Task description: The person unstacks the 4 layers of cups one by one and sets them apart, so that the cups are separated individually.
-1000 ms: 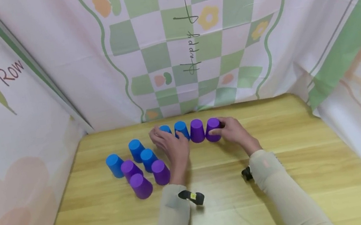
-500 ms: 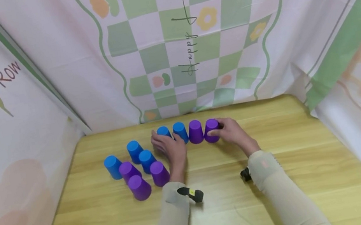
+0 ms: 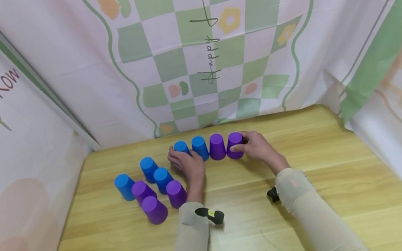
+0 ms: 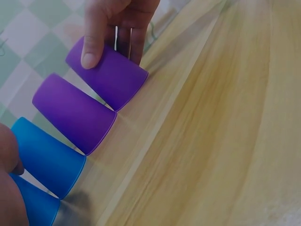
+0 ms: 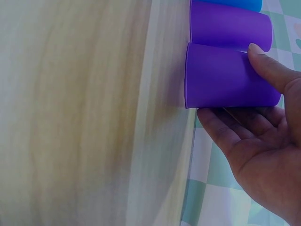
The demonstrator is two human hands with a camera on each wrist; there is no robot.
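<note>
Two blue cups and two purple cups stand upside down in a row along the back of the table. My left hand (image 3: 191, 168) curls round the leftmost blue cup (image 3: 181, 147), its fingers on the left side and thumb on the right, beside the second blue cup (image 3: 199, 147). At the other end, my right hand (image 3: 261, 147) holds the rightmost purple cup (image 5: 230, 77) between thumb and fingers. The inner purple cup (image 4: 75, 113) stands between that one and the blue pair. In the left wrist view the cups' rims sit close side by side.
Left of my left arm, several more upside-down cups stand in a cluster, with a blue cup (image 3: 125, 187) at its left and a purple cup (image 3: 155, 210) at its front. A patterned cloth (image 3: 190, 57) hangs behind the wooden table (image 3: 249, 232).
My left hand has shifted slightly, showing more of the two blue cups. The right hand keeps its hold on the end purple cup. The head view has moved a little.
</note>
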